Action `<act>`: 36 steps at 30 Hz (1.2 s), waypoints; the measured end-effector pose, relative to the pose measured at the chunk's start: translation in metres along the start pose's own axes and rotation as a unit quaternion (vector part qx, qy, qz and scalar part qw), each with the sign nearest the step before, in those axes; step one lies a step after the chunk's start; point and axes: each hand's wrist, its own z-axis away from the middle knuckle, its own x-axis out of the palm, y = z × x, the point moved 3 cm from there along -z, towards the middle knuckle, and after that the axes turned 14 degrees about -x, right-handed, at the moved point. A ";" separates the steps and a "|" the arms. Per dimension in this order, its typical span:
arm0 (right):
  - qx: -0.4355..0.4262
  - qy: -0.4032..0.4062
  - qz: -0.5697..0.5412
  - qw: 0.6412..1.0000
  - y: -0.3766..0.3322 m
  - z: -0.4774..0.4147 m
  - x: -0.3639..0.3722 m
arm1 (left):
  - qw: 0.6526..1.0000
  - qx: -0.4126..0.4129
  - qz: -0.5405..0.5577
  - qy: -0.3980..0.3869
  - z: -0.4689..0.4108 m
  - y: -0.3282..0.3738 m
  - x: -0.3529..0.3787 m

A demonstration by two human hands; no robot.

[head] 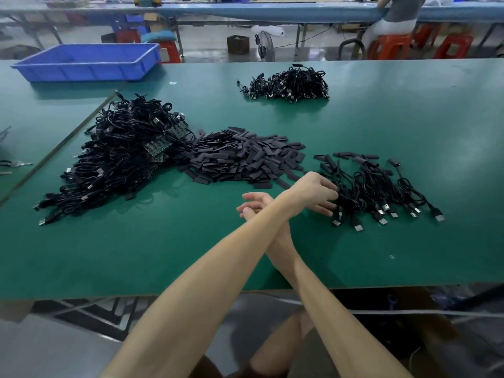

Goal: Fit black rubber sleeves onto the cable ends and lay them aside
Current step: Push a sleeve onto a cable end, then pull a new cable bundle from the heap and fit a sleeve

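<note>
The person's forearms are crossing over the near middle of the green table [163, 255], the left one lying on top. The left hand [313, 190] is reaching to the right, its fingers [321, 210] stretched loosely and spread, their tips touching the left edge of the small heap of sleeved cables [381, 192] lying on the right side of the table; it is gripping nothing that can be seen. The right hand [255, 204] is pointing left beneath the left forearm, which is partly hiding it; its visible fingers are lying relaxed and slightly curled, holding nothing. The loose black rubber sleeves [240, 159] are sitting in a broad heap at the middle of the table, just beyond both hands. Touching that heap on its left, a big tangle of black cables [114, 165] with small green circuit boards [158, 148] is spreading toward the near left. A further heap of cables [289, 83] is lying well apart at the far middle, and a blue plastic tray [87, 61] is standing at the far left corner. Beyond the table, a seated person [392, 20] is occupying a red stool [390, 45] at another table.
</note>
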 end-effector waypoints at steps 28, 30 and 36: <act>-0.018 -0.017 0.116 0.993 -0.003 -0.003 0.009 | 0.773 -0.024 -0.346 0.531 0.082 -0.113 -0.268; -0.016 -0.021 0.118 0.993 -0.003 -0.001 0.010 | 0.754 -0.041 -0.392 0.526 0.078 -0.113 -0.278; -0.012 -0.019 0.136 0.990 -0.001 -0.001 0.009 | 0.730 -0.072 -0.427 0.529 0.056 -0.098 -0.297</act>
